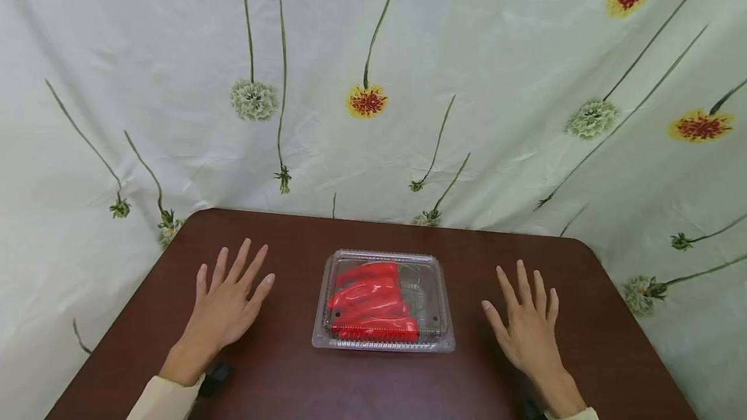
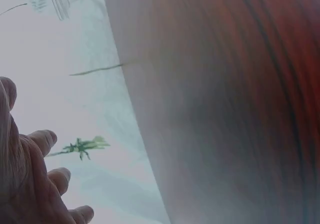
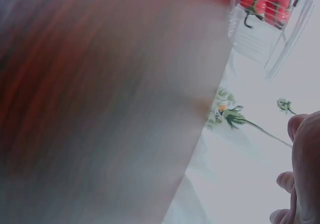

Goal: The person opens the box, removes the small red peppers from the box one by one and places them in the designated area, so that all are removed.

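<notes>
A clear plastic clamshell box (image 1: 423,277) sits on the table between the two hands, its lid down. Inside it lie several red peppers (image 1: 373,300), stacked side by side; in the right wrist view the peppers (image 3: 275,1) show green stems. To the left of the box, my left hand (image 1: 224,306) is spread flat with straight fingers and holds nothing. My right hand (image 1: 528,329) is likewise spread, to the right of the box, apart from it. Fingertips of the left hand (image 2: 30,179) and of the right hand (image 3: 305,169) edge into their wrist views.
The dark brown wooden table (image 1: 280,368) has rounded far corners. Behind it and along both sides hangs a white cloth (image 1: 327,31) printed with flowers on long stems. Black straps are on both wrists, below pale sleeves (image 1: 166,400).
</notes>
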Motion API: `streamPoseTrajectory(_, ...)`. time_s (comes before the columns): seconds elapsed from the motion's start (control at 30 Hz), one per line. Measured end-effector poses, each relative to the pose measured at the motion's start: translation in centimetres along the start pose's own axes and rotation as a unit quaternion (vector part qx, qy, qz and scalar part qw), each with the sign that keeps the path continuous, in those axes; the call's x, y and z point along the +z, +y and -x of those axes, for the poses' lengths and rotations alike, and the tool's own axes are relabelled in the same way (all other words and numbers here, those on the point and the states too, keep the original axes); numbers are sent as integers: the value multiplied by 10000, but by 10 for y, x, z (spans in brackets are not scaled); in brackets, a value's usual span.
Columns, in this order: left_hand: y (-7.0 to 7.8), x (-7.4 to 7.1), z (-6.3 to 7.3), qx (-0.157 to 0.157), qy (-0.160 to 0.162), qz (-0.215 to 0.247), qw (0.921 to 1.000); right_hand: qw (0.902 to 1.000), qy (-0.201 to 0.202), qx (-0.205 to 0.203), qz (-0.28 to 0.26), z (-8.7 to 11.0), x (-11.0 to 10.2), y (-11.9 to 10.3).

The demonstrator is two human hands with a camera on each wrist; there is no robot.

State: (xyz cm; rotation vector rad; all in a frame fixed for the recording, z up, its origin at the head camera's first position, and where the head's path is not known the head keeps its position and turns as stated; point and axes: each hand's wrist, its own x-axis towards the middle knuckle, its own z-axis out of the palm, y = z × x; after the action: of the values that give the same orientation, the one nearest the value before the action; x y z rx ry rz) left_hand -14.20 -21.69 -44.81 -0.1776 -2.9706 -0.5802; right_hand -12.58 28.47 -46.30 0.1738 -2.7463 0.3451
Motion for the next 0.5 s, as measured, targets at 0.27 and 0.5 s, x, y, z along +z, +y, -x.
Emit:
streamPoseTrajectory(0.27, 17, 4, -3, 230, -3, 205, 9995, 9986, -178, 38, -506, 6, -3, -13)
streamPoseTrajectory(0.5, 32, 6, -2, 552, 126, 463, 9973, 9893, -304, -192, -1417, 12, -10, -32)
